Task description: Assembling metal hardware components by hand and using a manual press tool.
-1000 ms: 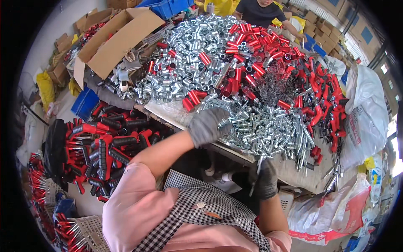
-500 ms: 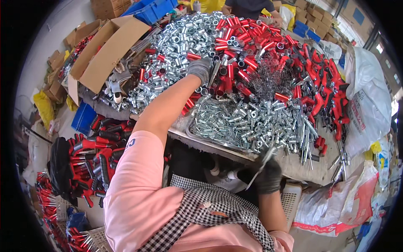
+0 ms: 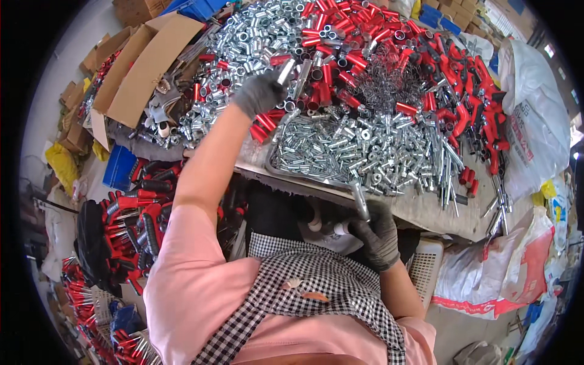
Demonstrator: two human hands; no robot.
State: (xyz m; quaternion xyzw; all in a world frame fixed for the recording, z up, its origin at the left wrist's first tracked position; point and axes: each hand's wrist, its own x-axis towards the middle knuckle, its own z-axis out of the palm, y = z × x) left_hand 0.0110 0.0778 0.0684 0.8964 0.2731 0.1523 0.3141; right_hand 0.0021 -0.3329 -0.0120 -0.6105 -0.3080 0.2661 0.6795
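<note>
Left hand (image 3: 258, 92) fingers close on a steel tube (image 3: 286, 71) over the pile, axis pointing away. Right hand (image 3: 378, 234) grips a rod (image 3: 360, 201) upright at the worktop (image 3: 426, 210) edge.

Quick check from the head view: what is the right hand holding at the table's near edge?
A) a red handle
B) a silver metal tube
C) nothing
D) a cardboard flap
B: the gloved right hand grips a silver metal tube that points up toward the tray of silver parts.
</note>
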